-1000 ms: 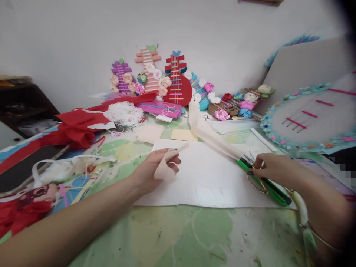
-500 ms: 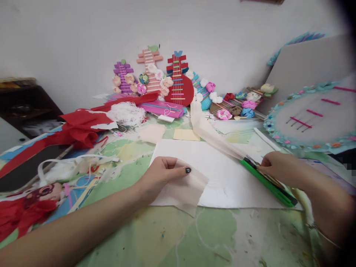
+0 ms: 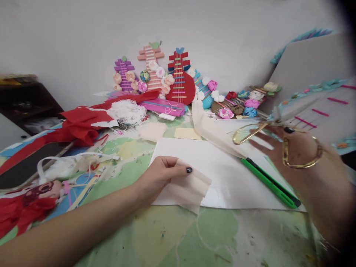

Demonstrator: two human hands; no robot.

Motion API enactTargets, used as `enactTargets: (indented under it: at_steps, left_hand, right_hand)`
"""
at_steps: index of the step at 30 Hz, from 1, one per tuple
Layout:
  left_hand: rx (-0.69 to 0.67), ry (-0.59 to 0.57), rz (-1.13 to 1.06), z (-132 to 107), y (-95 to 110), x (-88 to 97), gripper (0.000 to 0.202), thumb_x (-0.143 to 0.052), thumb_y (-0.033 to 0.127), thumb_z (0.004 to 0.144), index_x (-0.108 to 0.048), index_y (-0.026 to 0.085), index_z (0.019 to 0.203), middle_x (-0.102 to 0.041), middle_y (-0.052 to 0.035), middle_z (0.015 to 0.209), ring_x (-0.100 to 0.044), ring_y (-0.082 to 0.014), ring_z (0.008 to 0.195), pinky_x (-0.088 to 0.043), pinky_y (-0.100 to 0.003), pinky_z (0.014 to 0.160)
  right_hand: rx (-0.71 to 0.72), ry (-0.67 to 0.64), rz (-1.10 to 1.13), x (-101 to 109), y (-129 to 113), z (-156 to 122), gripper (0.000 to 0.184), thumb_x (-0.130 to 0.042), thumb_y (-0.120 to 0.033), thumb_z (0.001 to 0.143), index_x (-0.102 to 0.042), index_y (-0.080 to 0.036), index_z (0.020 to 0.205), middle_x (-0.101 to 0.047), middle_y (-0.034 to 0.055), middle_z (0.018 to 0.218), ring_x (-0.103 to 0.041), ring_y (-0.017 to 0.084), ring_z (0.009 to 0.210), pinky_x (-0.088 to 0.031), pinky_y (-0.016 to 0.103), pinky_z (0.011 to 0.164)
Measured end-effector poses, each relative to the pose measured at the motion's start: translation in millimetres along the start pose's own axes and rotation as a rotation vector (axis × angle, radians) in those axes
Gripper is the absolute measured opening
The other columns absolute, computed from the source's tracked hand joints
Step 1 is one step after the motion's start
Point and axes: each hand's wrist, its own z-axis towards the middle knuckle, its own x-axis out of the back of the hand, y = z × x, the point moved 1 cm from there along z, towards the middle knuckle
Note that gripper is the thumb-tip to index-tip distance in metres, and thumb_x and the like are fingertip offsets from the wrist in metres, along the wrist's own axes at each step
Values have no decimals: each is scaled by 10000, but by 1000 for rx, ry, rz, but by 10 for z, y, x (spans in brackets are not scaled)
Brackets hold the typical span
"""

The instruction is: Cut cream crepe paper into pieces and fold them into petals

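My left hand (image 3: pixel 160 178) pinches a small cream piece of crepe paper (image 3: pixel 191 185) between thumb and fingers, over a white sheet (image 3: pixel 222 178). On the right, my right hand (image 3: pixel 319 178) is raised above the table with gold-handled scissors (image 3: pixel 251 134). Their loops show around its fingers; blur makes the blades hard to see. Below that hand a green utility knife (image 3: pixel 269 181) lies slantwise on the white sheet. A long cream crepe paper strip (image 3: pixel 214 137) runs from the knife's upper end towards the back.
Paper-flower-decorated toy lutes, one of them red (image 3: pixel 182 87), lean along the wall. Red crepe paper (image 3: pixel 80 122), a white thread tangle (image 3: pixel 127 111) and a doll (image 3: pixel 46 193) lie on the left. A yellow paper piece (image 3: pixel 187 134) rests behind the sheet. A blue-trimmed round panel (image 3: pixel 330 107) stands at right.
My right hand has lifted off the utility knife area, rising and moving right with the gold scissors now in plain view. The left hand keeps its crepe paper, almost still.
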Motion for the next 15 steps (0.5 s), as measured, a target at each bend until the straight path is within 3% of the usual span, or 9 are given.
enactTargets:
  at_steps: [1,3,6,10,12,15]
  left_hand:
    - [3,8,8,-3,-1,-4,164,-769,259,654,-721,117,721,-703,-66,704,-631,-162,651,-479,-261,629]
    - [8,20,23,-10,-3,-12,182,-771,268,652,-728,114,739,-712,-80,734,-638,-171,667,-480,-267,634]
    - [5,30,30,-12,-6,-13,191,-772,273,650,-730,112,744,-713,-82,738,-635,-168,658,-481,-268,631]
    - [-3,44,43,2,-19,19,194,-766,278,658,-722,109,742,-704,-79,726,-630,-169,658,-479,-273,631]
    - [-8,47,71,4,-29,34,204,-756,287,670,-721,108,762,-704,-84,741,-631,-178,675,-478,-281,637]
    - [-20,73,141,-6,-34,38,206,-739,294,683,-724,113,782,-706,-84,765,-624,-175,671,-471,-276,634]
  right_hand:
    - [-35,-72,100,-73,-18,-29,314,-288,-309,888,-587,-226,840,-638,113,1102,-638,239,926,-503,411,663]
    - [-300,-315,636,-236,-35,-108,231,-396,-322,857,-609,-242,819,-602,80,1191,-588,271,1052,-499,472,773]
    - [-526,-338,860,-425,-56,-254,191,-483,-331,857,-641,-229,887,-609,64,1126,-615,182,850,-526,362,712]
    - [-556,-435,768,-570,-89,-434,112,-619,-275,802,-546,-209,857,-604,51,1050,-481,65,522,-400,225,447]
    - [-463,-504,637,-596,-112,-502,206,-662,-257,781,-465,-219,829,-616,21,952,-422,42,470,-340,198,420]
    - [-251,-604,351,-600,-148,-586,284,-675,-261,775,-449,-242,945,-620,10,868,-438,64,506,-336,196,434]
